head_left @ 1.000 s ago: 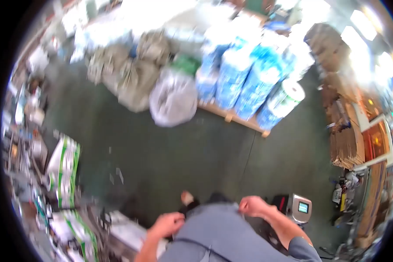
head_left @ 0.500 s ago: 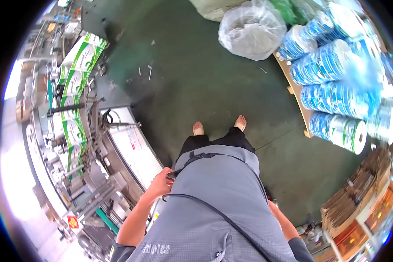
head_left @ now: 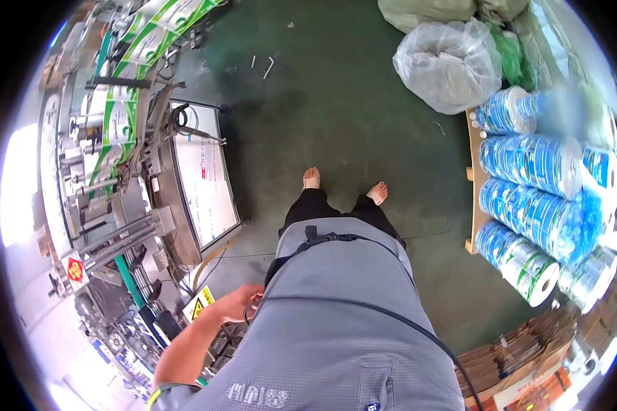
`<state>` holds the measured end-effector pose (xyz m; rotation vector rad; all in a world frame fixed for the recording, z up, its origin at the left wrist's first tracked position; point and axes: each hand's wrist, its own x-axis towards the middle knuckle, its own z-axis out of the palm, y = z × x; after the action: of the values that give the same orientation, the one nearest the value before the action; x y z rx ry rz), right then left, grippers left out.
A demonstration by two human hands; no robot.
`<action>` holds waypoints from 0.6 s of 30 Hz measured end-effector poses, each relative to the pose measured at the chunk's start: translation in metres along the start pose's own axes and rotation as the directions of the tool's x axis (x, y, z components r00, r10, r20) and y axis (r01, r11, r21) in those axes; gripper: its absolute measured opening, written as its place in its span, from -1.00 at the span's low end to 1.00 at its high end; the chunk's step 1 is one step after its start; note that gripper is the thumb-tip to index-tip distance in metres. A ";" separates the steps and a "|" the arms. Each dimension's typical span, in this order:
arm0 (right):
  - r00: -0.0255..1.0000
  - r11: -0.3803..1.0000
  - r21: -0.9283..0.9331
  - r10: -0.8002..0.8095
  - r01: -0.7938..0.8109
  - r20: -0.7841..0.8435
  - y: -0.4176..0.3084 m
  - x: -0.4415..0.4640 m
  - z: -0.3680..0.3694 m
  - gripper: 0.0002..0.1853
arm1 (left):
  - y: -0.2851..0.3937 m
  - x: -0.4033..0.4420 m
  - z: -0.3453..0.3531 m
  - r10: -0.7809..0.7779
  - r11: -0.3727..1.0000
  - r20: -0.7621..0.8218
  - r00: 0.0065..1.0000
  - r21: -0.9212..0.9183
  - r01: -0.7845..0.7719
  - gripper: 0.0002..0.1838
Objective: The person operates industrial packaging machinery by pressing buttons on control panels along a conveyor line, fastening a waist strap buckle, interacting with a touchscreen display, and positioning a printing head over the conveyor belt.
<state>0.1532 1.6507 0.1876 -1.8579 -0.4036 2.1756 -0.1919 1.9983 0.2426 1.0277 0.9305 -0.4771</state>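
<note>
Far L: green-white printed film. L hand, nearer one, fingers curled, can't tell if gripping; black cord starts by fingertips, long axis R & down across grey shirt. R hand out of frame.

Shirt matt grey cloth, fine waffle texture, crossed by a smooth black cable with a rubbery look; trousers dull black cloth; floor smooth dark green, faint sheen, scuffed. Machine mostly bare metal, bright on the rods, threaded with glossy green-and-white printed film, and beside it a smooth white panel with a soft shine. Opposite: crinkled translucent plastic bag, shiny blue-and-white plastic-looking rolls on a raw wood pallet, rough matt brown cardboard.
</note>
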 end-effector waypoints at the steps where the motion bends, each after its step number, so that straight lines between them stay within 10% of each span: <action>1: 1.000 1.000 -0.024 -0.005 0.005 -0.003 -0.005 0.000 -0.002 -0.73 | 0.015 -0.009 0.000 -0.025 0.997 0.077 0.997 -0.073 0.031 -0.63; 6: 0.999 0.980 -0.200 -0.011 0.004 -0.034 -0.055 0.000 -0.008 -0.74 | -0.018 0.033 -0.057 -0.064 0.972 0.032 0.997 0.228 0.055 -0.59; 9: 0.910 0.926 -0.349 -0.017 -0.142 -0.415 -0.059 0.031 -0.028 -0.75 | 0.007 0.047 -0.073 -0.066 0.998 0.005 0.998 0.016 0.066 -0.69; 11: 0.692 0.950 -0.296 -0.281 0.101 -0.665 -0.037 0.068 -0.051 -0.84 | 0.022 0.062 -0.077 -0.088 0.994 0.027 0.996 -0.062 0.089 -0.71; 13: 0.740 0.922 -0.052 -0.341 0.384 -0.580 -0.100 0.076 -0.053 -0.84 | 0.042 0.077 -0.076 -0.044 0.769 -0.228 0.973 0.614 0.179 -0.63; 14: 0.784 0.913 -0.081 -0.387 0.401 -0.486 -0.137 0.071 -0.044 -0.84 | 0.048 0.084 -0.070 0.224 0.682 -0.314 0.923 0.727 0.081 -0.62; 18: 0.802 0.795 -0.424 -0.555 0.434 -0.220 -0.213 0.078 -0.017 -0.81 | 0.085 0.106 -0.047 0.324 0.833 0.013 0.946 0.470 -0.292 -0.57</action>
<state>0.1605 1.8778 0.1921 -1.9503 -1.1335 1.4632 -0.0927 2.0870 0.1878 1.6165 0.6980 -0.4020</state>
